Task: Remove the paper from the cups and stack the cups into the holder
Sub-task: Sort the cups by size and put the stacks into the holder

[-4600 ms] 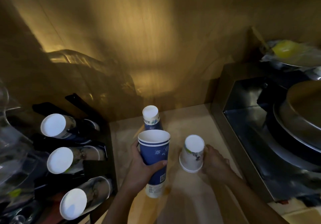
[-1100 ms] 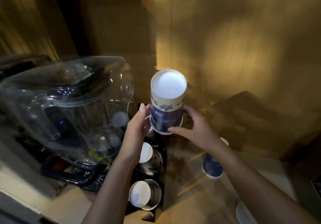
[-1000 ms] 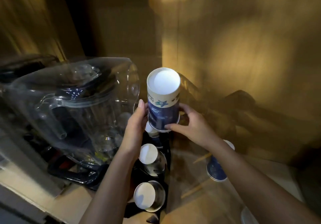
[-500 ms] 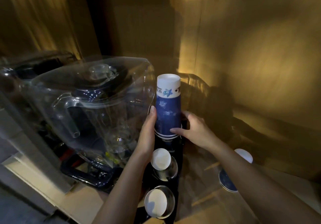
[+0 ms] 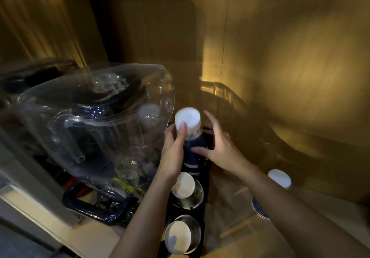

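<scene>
Gripping inverted blue cup stack [image 5: 191,135] above black holder [image 5: 207,179]: left hand [image 5: 173,149] clasped, right hand [image 5: 218,147] fingers spread, thumb touching.

I see the holder [image 5: 207,187] right of the jug [image 5: 96,129]. Cup stacks [image 5: 183,184] sit in it. One cup [image 5: 279,178] stands farther right.

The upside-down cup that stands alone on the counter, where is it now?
In the head view it stands at the right, the lone cup just beyond the right forearm, well right of the black holder.
</scene>
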A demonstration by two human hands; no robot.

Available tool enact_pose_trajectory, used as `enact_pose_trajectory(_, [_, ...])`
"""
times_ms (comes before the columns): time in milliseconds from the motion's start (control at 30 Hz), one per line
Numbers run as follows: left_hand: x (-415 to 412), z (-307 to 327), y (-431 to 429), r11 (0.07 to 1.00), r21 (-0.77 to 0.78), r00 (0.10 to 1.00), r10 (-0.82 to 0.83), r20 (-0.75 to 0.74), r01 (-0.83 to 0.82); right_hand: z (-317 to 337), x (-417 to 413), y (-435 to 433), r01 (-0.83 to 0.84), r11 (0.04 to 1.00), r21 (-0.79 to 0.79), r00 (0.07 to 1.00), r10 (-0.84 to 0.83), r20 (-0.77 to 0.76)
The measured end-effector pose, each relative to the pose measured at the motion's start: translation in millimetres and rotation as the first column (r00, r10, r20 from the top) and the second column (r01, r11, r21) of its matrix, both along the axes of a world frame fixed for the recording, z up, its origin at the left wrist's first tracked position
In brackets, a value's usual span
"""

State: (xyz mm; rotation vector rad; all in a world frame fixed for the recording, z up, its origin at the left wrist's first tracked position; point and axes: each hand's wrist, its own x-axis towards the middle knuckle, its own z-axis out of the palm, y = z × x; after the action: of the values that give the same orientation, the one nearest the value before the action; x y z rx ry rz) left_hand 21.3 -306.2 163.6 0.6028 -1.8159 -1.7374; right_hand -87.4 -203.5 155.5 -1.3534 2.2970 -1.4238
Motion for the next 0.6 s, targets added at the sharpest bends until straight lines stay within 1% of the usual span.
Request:
enact_pose_trajectory(33, [1,1,1,0.999,-0.038,1.000,0.014,0.020,-0.013,1,1,-1,-0.013,1.000,-0.001,1.000,0.013,-0.016])
enact_pose_trajectory(100, [3,-3,4,0.979,-0.205,0.996,0.018,0.083,0.000,-2,1,-3,-0.043,0.996,0.075,0.990,0.053,-0.129])
enact_pose_trajectory(167, [4,-10,8,0.904,-0.427,0.983,0.094,0.161,-0.016,-9,-1,-7,-0.025,0.987,0.161,0.961,0.068,-0.267])
enact_pose_trajectory(200, [5,-13,10,0.858,-0.512,0.973,0.150,0.178,-0.039,-13,-2,-7,0.000,0.985,0.171,0.954,0.051,-0.294])
enact_pose_trajectory(267, [5,-18,12,0.783,-0.620,0.960,0.208,0.185,-0.050,-15,-3,-6,0.033,0.986,0.161,0.953,0.017,-0.303])
enact_pose_trajectory(333, [5,-21,11,0.723,-0.690,0.954,0.222,0.202,-0.022,-14,-4,-3,0.043,0.986,0.163,0.948,0.011,-0.317])
enact_pose_trajectory(400, [5,-22,10,0.708,-0.707,0.955,0.218,0.203,-0.011,-12,-5,-1,0.048,0.981,0.190,0.938,0.021,-0.345])
enact_pose_trajectory(533, [5,-16,11,0.664,-0.745,0.951,0.188,0.246,0.062,-5,-2,6,0.082,0.945,0.317,0.885,0.077,-0.459])
enact_pose_trajectory(600, [6,-8,17,0.609,-0.791,0.948,0.210,0.238,0.064,0,-2,18,0.089,0.952,0.293,0.890,0.057,-0.453])
